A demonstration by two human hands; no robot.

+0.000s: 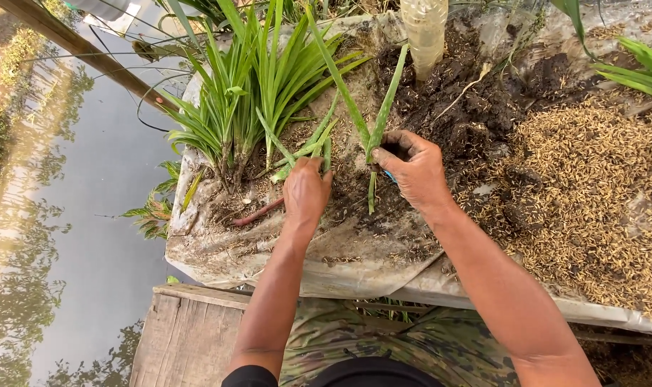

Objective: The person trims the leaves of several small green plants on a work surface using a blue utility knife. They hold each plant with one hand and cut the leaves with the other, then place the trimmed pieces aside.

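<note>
My left hand [306,192] is closed around the base of a small green plant shoot [313,141] with long narrow leaves. My right hand [412,168] grips the base of another long-leaved shoot [379,118], its fingers dirty with soil, and something small and blue shows under the palm. Both hands rest over a soil-covered plastic sheet [354,251]. A clump of taller green plants [247,93] stands just left of my left hand.
Dark wet soil [476,107] lies behind my right hand, and a heap of tan rice husks [598,193] fills the right. A clear plastic bottle [425,32] stands upright at the top. Water [68,215] lies to the left, a wooden plank [189,330] below.
</note>
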